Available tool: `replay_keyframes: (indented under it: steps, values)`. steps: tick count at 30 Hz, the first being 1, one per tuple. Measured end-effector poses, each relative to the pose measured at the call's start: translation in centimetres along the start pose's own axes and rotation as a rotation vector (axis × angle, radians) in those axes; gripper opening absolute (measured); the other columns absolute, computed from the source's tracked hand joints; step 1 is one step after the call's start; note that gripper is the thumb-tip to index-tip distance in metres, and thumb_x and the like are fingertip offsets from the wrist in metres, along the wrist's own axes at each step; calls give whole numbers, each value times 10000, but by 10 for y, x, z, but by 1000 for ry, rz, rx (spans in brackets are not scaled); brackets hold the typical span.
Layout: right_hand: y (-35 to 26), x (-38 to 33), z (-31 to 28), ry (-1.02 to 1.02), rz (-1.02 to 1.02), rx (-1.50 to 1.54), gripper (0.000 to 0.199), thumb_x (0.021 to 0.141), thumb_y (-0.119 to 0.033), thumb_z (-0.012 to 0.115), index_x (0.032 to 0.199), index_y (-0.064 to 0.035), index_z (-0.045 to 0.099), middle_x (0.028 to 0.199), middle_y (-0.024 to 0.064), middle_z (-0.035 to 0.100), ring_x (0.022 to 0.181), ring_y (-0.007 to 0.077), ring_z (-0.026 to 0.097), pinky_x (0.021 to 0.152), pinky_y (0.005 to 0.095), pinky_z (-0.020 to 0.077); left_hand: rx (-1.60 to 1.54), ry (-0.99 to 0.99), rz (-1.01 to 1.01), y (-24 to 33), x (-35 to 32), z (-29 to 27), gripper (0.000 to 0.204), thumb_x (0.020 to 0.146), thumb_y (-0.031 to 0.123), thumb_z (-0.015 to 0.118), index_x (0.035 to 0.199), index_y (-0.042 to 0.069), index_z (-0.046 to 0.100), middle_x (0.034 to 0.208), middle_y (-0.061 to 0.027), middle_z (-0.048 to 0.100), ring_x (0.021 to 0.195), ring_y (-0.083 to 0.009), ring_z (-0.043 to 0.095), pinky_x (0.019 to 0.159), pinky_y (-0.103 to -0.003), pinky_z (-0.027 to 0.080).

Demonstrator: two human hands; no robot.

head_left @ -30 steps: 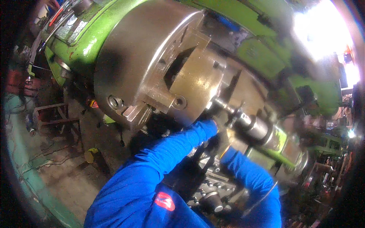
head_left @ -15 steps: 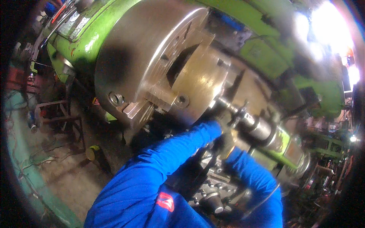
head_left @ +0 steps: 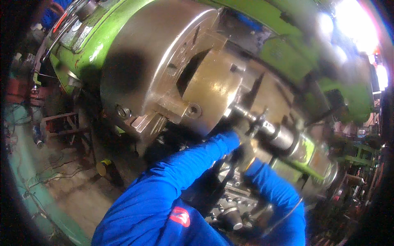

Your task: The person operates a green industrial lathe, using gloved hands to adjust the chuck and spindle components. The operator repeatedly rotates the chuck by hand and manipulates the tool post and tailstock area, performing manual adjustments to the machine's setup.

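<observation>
Here a big steel chuck (head_left: 156,69) fills the upper left of the view, mounted on a green lathe (head_left: 283,49). A round brassy workpiece (head_left: 213,88) sits clamped in its jaws, and a thin shaft (head_left: 246,117) runs out of the workpiece's face toward the tailstock (head_left: 287,139) at the right. Both arms come up from below in blue sleeves. The left hand (head_left: 242,137) sits just under the shaft, right by the workpiece's face; its fingers are blurred, so I cannot tell whether its grip is closed on anything. The right hand (head_left: 246,158) is just below it, mostly hidden behind the left sleeve, and its grip cannot be told either. Below the arms lies a dark carriage (head_left: 234,213) with bolts.
</observation>
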State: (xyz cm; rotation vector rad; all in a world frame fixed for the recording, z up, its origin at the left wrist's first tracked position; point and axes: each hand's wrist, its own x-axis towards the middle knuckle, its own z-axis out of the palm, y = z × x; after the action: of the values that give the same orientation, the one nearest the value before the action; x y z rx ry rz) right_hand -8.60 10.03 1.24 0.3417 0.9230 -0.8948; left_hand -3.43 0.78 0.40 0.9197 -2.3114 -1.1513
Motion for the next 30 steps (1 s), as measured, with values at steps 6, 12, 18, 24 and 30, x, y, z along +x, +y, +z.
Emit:
replay_keyframes:
  steps: [6,12,18,24,30]
  values:
    - [0,-22,39,71,-55,-76,391,866,-533,631,974,-158,660,908,57,692,749,231,668,606,366,556,27,15,-8,-3,-3,1,380,798,291,668,1076,34,637,1057,-198,649,960,-326,628,865,-451,495]
    - [0,-37,46,103,-95,-145,424,876,-539,617,1026,-144,652,945,64,688,824,224,664,670,384,560,30,35,8,2,-7,-4,395,792,295,681,1078,30,628,1050,-198,648,947,-330,630,856,-447,501]
    - [-8,-23,11,135,-96,-275,410,895,-548,573,1031,-174,671,886,13,697,761,173,668,585,342,556,79,99,35,4,-10,-25,411,785,300,694,1080,25,620,1042,-198,646,935,-334,632,847,-443,508]
    - [-4,-18,11,109,-498,-580,329,929,-323,514,1109,-88,656,942,59,688,837,200,669,740,398,555,-232,16,-179,16,-24,-55,270,845,241,631,1039,61,688,1022,-168,689,974,-333,651,862,-437,508]
    - [-17,-77,52,33,-103,-481,262,919,-277,578,1065,-61,591,879,46,566,660,115,490,540,233,419,500,-363,45,7,-22,-53,267,901,189,576,1078,14,675,1058,-186,687,1053,-350,631,876,-428,494]
